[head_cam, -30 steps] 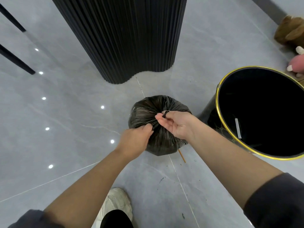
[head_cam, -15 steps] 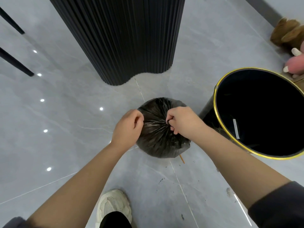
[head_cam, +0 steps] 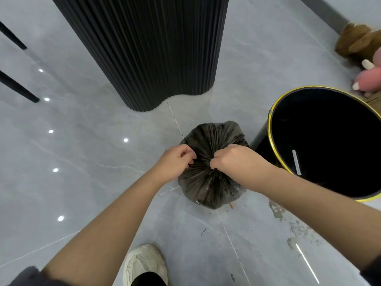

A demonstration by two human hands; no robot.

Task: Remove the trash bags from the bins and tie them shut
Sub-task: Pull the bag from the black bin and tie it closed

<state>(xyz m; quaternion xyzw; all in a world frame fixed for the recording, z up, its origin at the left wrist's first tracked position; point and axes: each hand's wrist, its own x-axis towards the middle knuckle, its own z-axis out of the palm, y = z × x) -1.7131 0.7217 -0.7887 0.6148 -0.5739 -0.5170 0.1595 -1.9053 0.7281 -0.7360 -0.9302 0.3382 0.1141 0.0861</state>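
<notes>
Trash bag, black and full, sits on the floor just beside the unlined bin, on its left. Left hand and right hand each pinch the bag's gathered neck, fingers curled tight. Pulling too hard could tear the thin plastic, and a slipping grip would likely leave the knot loose.

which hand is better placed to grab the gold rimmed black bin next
Right, probably: right hand pinches the crumpled black plastic trash bag beside the gold-rimmed black bin; left hand grips the far side.
</notes>
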